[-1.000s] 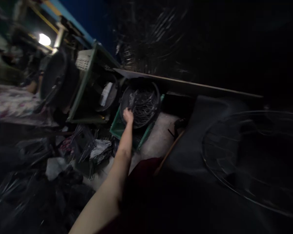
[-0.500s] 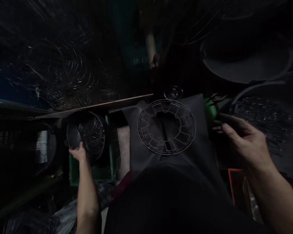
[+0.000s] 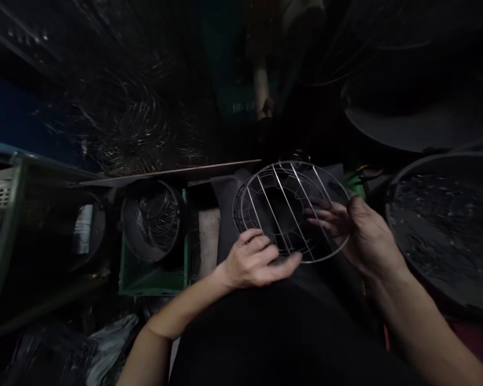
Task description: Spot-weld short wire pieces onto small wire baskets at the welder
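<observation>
A round wire rack with several straight parallel bars is held between my hands, above my lap. My right hand grips its right rim, thumb on top and fingers reaching underneath. At the near left rim, my left hand has its fingers curled over the wire, one finger stretched along the edge. Beneath the rack, slightly to the left, lies a looped wire ring on the dark grey cloth across my lap. The rack partly covers this ring, and how closely the two touch is hard to see.
On the left, a black bucket with wire pieces sits over a green crate. To the right stands a wide tub of small dark metal parts. Tangled wire is heaped behind a thin board edge.
My left hand has come from the bucket at left to the rack over my lap. My right hand has moved inward to its right rim. The barred rack now covers the looped ring.
</observation>
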Available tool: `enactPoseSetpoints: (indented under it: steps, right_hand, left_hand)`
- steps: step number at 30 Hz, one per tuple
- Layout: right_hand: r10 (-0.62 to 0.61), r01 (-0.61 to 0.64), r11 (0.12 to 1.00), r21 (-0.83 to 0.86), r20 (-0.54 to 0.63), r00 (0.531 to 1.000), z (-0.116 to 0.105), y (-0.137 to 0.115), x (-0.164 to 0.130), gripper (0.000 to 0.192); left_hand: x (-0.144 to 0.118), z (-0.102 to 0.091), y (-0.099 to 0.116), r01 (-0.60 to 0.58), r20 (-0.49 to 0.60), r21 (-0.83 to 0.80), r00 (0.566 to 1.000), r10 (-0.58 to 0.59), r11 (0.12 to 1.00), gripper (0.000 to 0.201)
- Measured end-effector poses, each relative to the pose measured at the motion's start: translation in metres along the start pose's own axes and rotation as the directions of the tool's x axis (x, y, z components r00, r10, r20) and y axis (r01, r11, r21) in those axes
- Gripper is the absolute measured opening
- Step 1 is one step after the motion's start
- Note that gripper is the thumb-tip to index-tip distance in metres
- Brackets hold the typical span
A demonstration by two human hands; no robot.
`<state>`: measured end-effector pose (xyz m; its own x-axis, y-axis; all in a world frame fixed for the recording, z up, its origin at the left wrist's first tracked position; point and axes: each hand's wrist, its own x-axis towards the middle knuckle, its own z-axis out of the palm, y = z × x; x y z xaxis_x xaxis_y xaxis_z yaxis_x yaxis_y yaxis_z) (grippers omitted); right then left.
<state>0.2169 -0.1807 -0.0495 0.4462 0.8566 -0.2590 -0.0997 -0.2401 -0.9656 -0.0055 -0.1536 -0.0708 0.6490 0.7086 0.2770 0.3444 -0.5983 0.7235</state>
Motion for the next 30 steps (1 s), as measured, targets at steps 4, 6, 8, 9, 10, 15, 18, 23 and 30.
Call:
enactPoseSetpoints:
  steps: [4,6,8,9,10,15,18,23,30]
  right_hand:
    - [0.109,-0.078,0.956,0.284,-0.096,0.989,0.004,0.013,0.001,0.042]
    - [0.089,-0.037,0.95,0.311,-0.158,0.983,0.003,0.024,0.001,0.038]
    - [0.056,-0.001,0.958,0.288,-0.182,0.982,0.005,0.029,-0.002,0.038]
    - [0.041,0.01,0.965,0.261,-0.187,0.981,0.007,0.029,-0.003,0.039]
    - [0.025,0.018,0.974,0.227,-0.188,0.982,0.01,0.027,-0.005,0.041]
    - [-0.077,0.067,0.997,-0.045,-0.275,0.958,0.016,0.013,-0.014,0.049]
    - [-0.188,0.085,0.945,-0.315,-0.314,0.931,0.007,0.016,-0.008,0.042]
    - [-0.365,0.171,0.775,-0.608,-0.209,0.907,-0.009,0.03,0.009,0.035]
    - [-0.416,0.188,0.588,-0.787,-0.095,0.905,-0.011,0.037,0.004,0.034]
  left_hand:
    - [-0.003,0.007,-0.008,0.174,-0.054,-0.015,0.983,-0.175,0.985,0.031]
    - [-0.006,-0.003,-0.013,0.328,-0.2,-0.122,0.916,-0.347,0.937,0.043]
    - [-0.002,-0.011,-0.014,0.388,-0.237,-0.312,0.852,-0.467,0.867,0.051]
    - [0.002,-0.013,-0.014,0.396,-0.21,-0.404,0.837,-0.505,0.825,0.053]
    - [0.007,-0.013,-0.014,0.402,-0.171,-0.473,0.831,-0.53,0.784,0.054]
    - [0.035,-0.011,-0.023,0.394,-0.177,-0.383,0.856,-0.485,0.835,0.041]
    - [0.053,-0.011,-0.033,0.303,-0.216,-0.245,0.909,-0.356,0.921,0.034]
    - [0.084,-0.005,-0.058,0.246,-0.145,-0.07,0.956,-0.254,0.967,0.03]
    - [0.082,0.005,-0.088,0.3,-0.016,-0.002,0.954,-0.3,0.954,0.026]
